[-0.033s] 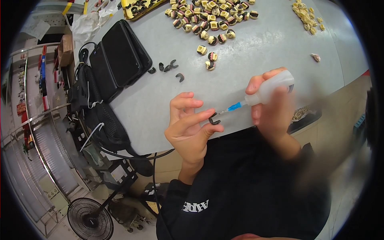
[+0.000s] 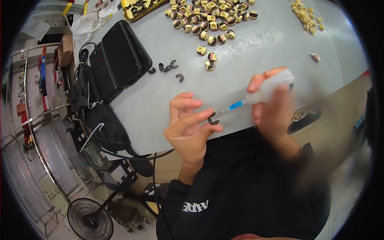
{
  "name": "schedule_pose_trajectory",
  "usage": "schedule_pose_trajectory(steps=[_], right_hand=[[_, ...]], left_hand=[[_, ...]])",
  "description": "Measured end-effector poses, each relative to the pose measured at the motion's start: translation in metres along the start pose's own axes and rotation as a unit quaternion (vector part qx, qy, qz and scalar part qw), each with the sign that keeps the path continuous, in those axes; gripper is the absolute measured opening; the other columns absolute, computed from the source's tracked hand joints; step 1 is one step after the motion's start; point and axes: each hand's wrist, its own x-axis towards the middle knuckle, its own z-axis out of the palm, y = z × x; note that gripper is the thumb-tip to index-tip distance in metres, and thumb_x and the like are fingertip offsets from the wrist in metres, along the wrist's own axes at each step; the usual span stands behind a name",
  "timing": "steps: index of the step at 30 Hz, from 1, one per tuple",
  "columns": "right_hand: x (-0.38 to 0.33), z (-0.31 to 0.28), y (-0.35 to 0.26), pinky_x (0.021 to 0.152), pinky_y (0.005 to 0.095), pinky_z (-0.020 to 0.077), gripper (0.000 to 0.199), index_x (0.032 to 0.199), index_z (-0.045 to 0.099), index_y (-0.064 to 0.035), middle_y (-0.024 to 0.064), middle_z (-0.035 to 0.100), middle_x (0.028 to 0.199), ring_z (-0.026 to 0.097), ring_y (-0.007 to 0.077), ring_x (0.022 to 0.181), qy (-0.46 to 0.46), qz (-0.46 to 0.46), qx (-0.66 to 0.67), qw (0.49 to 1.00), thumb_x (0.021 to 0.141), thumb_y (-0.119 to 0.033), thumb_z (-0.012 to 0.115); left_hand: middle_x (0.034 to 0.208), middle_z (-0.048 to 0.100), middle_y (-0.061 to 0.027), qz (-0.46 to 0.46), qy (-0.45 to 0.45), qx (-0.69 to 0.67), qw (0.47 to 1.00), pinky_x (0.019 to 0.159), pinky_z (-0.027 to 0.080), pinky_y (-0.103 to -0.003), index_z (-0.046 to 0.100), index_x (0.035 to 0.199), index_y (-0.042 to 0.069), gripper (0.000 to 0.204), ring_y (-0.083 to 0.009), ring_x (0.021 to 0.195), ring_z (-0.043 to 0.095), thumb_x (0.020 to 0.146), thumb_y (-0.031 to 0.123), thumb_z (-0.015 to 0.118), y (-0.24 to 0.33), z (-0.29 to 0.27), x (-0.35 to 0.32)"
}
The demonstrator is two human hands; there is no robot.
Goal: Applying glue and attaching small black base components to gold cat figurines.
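Between thumb and index finger, my left hand (image 2: 190, 128) pinches a small black U-shaped piece (image 2: 213, 119) above the table's near edge. Its other fingers are bent and raised. My right hand (image 2: 276, 110) is wrapped round a translucent white squeeze bottle (image 2: 276, 85), held tilted. From the bottle's mouth a blue needle tip (image 2: 235, 105) points down and left toward the black piece, its thin end just short of it. Past my left hand, several similar black U-shaped pieces (image 2: 181, 77) lie on the grey table (image 2: 160, 104). Part of my right hand is blurred.
A heap of cream, black and pink denture-like pieces (image 2: 212, 18) spreads over the far table. Cream pieces (image 2: 307, 18) lie at far right, and a yellow tray (image 2: 140, 10) of black pieces at far left. A black folded device (image 2: 120, 54) and a mesh bag (image 2: 106, 124) stand left.
The needle tip has drawn back slightly up and right from the black piece. My left hand has shifted very slightly left with the piece still pinched.
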Motion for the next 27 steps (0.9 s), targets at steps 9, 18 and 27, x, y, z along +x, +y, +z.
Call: schedule_pose_trajectory(steps=[9,18,27], right_hand=[[0.019,-0.016,-0.022,0.073,0.0249,0.0486,0.026,0.104,0.046,-0.0003,0.0178,0.062,0.094,0.059,0.0132,0.083,0.043,-0.066,-0.062,0.995,0.085,-0.012,0.06],[0.03,-0.036,-0.036,0.089,0.031,0.0438,0.037,0.102,0.049,-0.0007,0.0141,0.058,0.107,0.058,0.0189,0.098,0.004,-0.126,-0.399,0.908,0.071,0.012,0.065],[0.032,-0.059,-0.078,0.083,0.0304,0.0456,0.029,0.102,0.055,-0.0017,0.0097,0.061,0.102,0.056,0.0175,0.1,0.058,-0.22,-0.529,0.818,0.076,-0.004,0.067]], left_hand=[[0.102,0.05,-0.0043,-0.002,0.003,-0.063,0.998,0.093,0.035,-0.041,0.069,0.088,0.005,0.03,-0.0271,0.111,0.04,0.06,0.007,0.08,-0.003,-0.001,-0.001],[0.102,0.051,-0.0064,0.013,0.029,-0.091,0.995,0.095,0.031,-0.043,0.068,0.087,0.003,0.028,-0.0285,0.11,0.04,0.061,0.003,0.076,-0.008,-0.004,-0.005],[0.102,0.052,-0.006,0.017,0.04,-0.079,0.996,0.095,0.03,-0.043,0.068,0.086,0.003,0.029,-0.0278,0.11,0.04,0.062,0.013,0.08,-0.009,-0.005,-0.004]])
